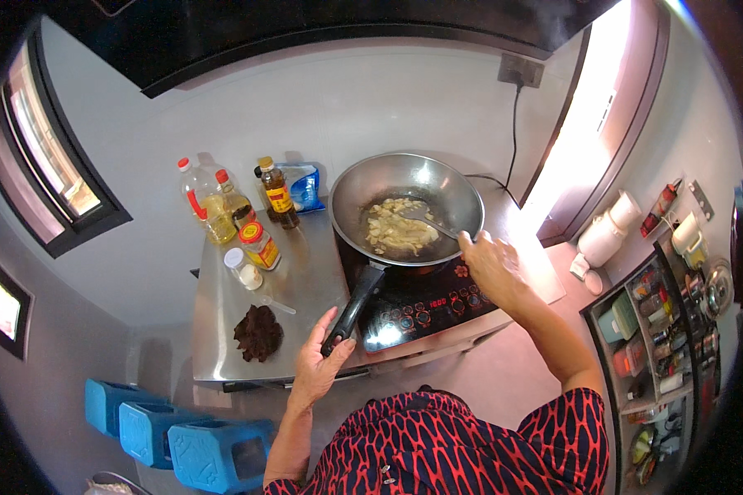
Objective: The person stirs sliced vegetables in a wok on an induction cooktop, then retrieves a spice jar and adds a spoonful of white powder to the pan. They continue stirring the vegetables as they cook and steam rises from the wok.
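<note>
A steel wok [353, 213] stands on a black induction cooker [387, 328], with pale, cut food [396, 230] frying in its middle. My left hand [323, 359] is at the end of the wok's black handle [359, 303], thumb on one side and fingers on the other. In my right hand [495, 266] is a metal spatula [436, 229], gripped by its handle over the wok's right rim; its blade lies in the food. Left of the cooker, dark brown, ruffled food [258, 333] lies on the steel counter [309, 266], just below a small plastic spoon [278, 304].
An oil bottle [218, 223], a sauce bottle [278, 198], a red-lidded jar [261, 246], a white-lidded jar [245, 271] and a blue bag [303, 185] stand at the counter's back left. Blue stools [207, 455] are at lower left, a filled shelf [650, 346] at right.
</note>
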Motion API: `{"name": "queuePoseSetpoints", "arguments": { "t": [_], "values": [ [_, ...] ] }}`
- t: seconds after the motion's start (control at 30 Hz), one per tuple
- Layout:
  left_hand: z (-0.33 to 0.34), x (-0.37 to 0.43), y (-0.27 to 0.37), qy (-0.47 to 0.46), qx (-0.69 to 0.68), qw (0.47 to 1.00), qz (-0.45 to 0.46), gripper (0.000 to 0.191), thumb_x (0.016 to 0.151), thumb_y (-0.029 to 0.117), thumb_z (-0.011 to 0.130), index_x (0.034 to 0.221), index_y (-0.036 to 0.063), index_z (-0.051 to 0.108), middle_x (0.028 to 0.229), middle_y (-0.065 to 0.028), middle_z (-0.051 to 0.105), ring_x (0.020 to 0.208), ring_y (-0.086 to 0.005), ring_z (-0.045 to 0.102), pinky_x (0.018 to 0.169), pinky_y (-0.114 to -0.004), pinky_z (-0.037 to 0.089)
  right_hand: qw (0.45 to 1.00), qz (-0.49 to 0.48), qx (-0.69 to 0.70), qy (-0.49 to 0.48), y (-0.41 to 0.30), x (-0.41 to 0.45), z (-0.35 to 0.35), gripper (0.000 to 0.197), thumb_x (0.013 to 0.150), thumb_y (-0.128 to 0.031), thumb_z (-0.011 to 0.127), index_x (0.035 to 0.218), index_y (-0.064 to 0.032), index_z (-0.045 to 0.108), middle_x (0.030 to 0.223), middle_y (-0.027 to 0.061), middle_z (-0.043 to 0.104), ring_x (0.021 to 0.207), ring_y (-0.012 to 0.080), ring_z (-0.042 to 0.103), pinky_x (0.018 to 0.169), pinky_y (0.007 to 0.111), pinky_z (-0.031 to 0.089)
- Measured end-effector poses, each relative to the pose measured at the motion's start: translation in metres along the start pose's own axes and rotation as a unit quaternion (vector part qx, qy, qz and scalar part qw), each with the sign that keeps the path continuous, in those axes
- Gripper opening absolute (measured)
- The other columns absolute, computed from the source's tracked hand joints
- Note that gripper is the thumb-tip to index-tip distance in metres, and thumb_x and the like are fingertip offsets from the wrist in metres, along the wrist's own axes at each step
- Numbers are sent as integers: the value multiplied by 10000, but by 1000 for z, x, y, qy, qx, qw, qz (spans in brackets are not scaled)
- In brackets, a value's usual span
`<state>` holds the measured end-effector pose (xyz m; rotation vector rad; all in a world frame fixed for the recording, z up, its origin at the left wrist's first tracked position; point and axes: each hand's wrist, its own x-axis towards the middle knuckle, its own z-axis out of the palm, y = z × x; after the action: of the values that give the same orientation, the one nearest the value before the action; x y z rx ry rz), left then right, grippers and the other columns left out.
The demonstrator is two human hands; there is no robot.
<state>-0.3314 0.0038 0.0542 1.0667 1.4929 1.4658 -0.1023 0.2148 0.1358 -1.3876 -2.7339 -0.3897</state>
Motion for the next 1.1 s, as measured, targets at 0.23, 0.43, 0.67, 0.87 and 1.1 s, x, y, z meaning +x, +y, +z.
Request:
{"name": "queuePoseSetpoints", "arguments": {
  "t": [0.23,0.43,0.67,0.87,1.1],
  "values": [
    [3,-3,3,0,-21,999,-25,573,854,252,692,1332,36,463,972,22,531,836,-65,450,762,-189,396,999,2,-36,9,6,-21,10,344,830,-111,566,1169,-55,539,847,142,610,707,284,668,572,384,539],
    [1,-3,1,-15,-11,999,-36,536,865,256,680,1303,16,487,1033,8,547,859,-58,458,810,-198,401,1000,13,15,14,8,-18,12,305,838,-108,553,1140,-65,546,837,142,603,705,294,662,579,392,534],
    [4,-11,-6,35,-76,996,-10,668,826,144,713,1387,12,374,1067,-10,515,891,-63,492,786,-203,420,999,-36,13,-7,19,-49,9,361,853,-103,524,1213,-82,532,863,139,582,744,282,652,599,395,528],
    [-17,-49,-23,119,-46,992,-21,690,805,208,715,1384,38,381,896,8,515,691,-45,476,545,-173,392,999,-35,3,29,50,-47,7,361,853,-111,522,1213,-130,541,849,118,577,725,274,648,584,397,522],
    [3,-101,-21,225,-21,971,-81,582,857,210,665,1332,-20,421,866,7,506,690,-43,455,541,-174,363,991,-20,74,110,84,-25,42,296,868,-104,510,1145,-180,578,769,126,555,651,317,620,561,422,489]
  ]
}}
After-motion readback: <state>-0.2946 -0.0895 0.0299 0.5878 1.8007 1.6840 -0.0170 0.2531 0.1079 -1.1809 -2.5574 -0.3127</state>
